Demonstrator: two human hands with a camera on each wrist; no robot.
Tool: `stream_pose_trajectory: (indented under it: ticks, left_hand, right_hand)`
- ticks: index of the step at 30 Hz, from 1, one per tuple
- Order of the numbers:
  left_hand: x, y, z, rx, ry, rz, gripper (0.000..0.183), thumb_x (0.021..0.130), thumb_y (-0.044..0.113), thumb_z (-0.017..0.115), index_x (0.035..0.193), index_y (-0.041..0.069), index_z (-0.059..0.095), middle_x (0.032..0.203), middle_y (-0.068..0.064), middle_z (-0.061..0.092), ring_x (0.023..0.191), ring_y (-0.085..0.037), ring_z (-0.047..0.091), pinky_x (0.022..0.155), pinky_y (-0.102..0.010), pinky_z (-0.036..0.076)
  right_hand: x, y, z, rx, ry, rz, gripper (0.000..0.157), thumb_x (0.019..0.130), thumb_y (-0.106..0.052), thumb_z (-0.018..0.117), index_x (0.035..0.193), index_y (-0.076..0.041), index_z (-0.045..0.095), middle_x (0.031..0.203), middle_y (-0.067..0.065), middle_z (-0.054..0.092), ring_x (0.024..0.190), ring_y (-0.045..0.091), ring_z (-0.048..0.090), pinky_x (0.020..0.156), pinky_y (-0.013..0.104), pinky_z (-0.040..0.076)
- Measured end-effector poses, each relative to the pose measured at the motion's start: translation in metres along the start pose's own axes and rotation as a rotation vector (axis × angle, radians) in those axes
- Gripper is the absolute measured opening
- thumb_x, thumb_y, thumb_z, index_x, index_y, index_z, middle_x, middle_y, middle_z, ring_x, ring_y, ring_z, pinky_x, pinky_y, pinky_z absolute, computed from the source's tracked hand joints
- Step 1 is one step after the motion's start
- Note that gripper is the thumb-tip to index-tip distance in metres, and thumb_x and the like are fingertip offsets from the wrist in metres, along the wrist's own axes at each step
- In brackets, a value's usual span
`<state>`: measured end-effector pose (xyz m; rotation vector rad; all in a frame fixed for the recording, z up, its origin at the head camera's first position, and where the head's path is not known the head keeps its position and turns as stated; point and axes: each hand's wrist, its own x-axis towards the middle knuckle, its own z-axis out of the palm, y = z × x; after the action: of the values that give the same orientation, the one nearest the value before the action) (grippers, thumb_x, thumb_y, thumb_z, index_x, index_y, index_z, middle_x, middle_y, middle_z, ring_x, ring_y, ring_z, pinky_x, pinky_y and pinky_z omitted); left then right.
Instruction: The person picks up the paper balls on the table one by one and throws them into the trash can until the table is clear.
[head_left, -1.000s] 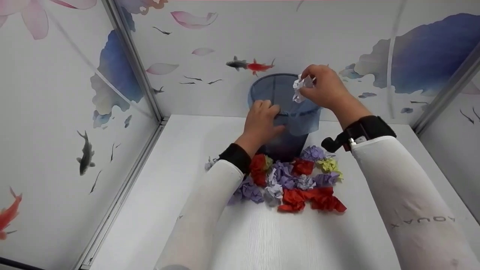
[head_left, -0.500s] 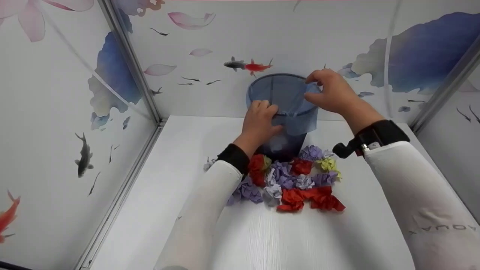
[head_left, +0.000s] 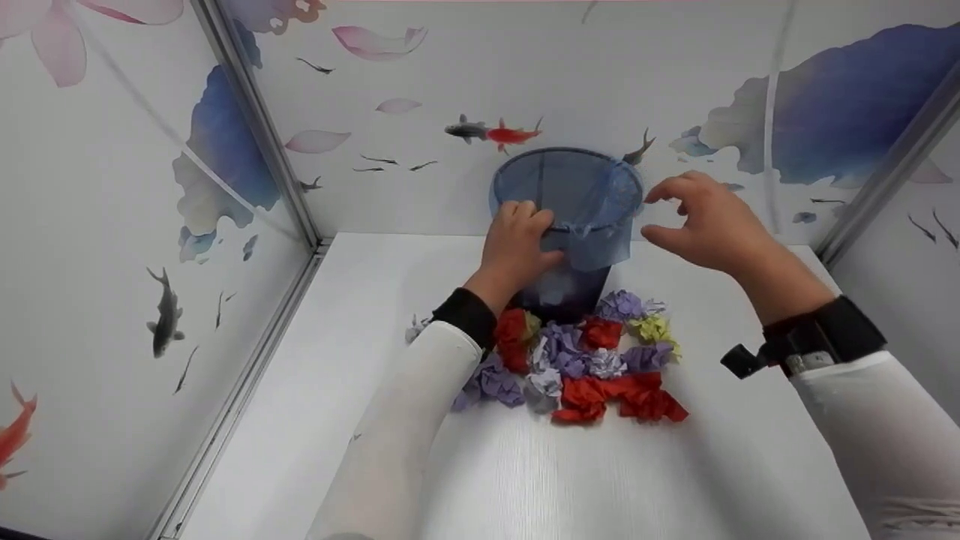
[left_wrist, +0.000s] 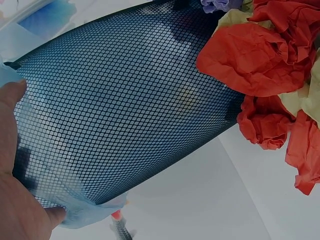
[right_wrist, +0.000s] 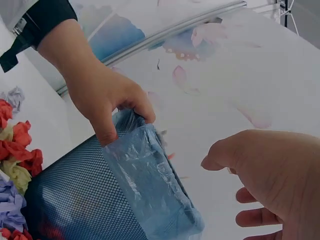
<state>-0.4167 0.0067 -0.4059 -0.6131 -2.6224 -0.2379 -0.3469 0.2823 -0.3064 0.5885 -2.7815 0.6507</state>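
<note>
Left hand (head_left: 515, 246) grips the near-left rim of the mesh bin (head_left: 577, 285), which I judge keeps it steady; right hand (head_left: 709, 221) holds nothing, thumb and fingers parted, just beside the rim. On my feed the bin stands near the far edge of the bench (head_left: 517, 480), its blue liner (head_left: 598, 251) folded over the rim, presumably against slipping. Paper balls (head_left: 566, 349) crowd its foot, probably for short reaches.

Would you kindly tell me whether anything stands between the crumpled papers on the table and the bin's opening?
Yes: the bin's mesh wall rises between the crumpled papers and its opening, and the left hand grips the near edge, where the blue liner folds over.
</note>
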Motion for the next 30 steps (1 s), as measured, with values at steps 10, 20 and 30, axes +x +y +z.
stream_pose_trajectory:
  ticks: [10,20,30]
  left_hand:
    - [0.001,0.001,-0.004,-0.009,0.007,-0.015,0.047,0.089,0.056,0.074,0.113,0.017,0.061,0.103,-0.004,0.051,0.112,-0.026,0.048,0.099,-0.037,0.042]
    - [-0.001,0.000,-0.001,-0.006,-0.005,-0.016,0.049,0.090,0.057,0.072,0.118,0.018,0.062,0.103,-0.004,0.052,0.115,-0.025,0.050,0.102,-0.037,0.041]
    - [-0.001,0.002,-0.001,-0.005,0.003,-0.019,0.049,0.090,0.057,0.073,0.117,0.017,0.062,0.104,-0.004,0.053,0.115,-0.025,0.050,0.100,-0.037,0.042]
  right_hand:
    - [-0.052,0.004,0.030,-0.028,-0.040,0.136,0.041,0.093,-0.037,0.073,0.127,-0.015,0.065,0.126,0.015,0.058,0.101,0.034,0.057,0.079,0.051,0.050]
    - [-0.098,0.032,0.093,0.041,-0.138,0.244,0.039,0.091,-0.035,0.074,0.124,-0.014,0.067,0.124,0.016,0.061,0.093,0.030,0.061,0.072,0.039,0.054]
    - [-0.135,0.053,0.158,0.092,-0.217,0.351,0.051,0.089,-0.039,0.077,0.127,-0.007,0.067,0.127,0.020,0.064,0.113,0.038,0.063,0.092,0.058,0.053]
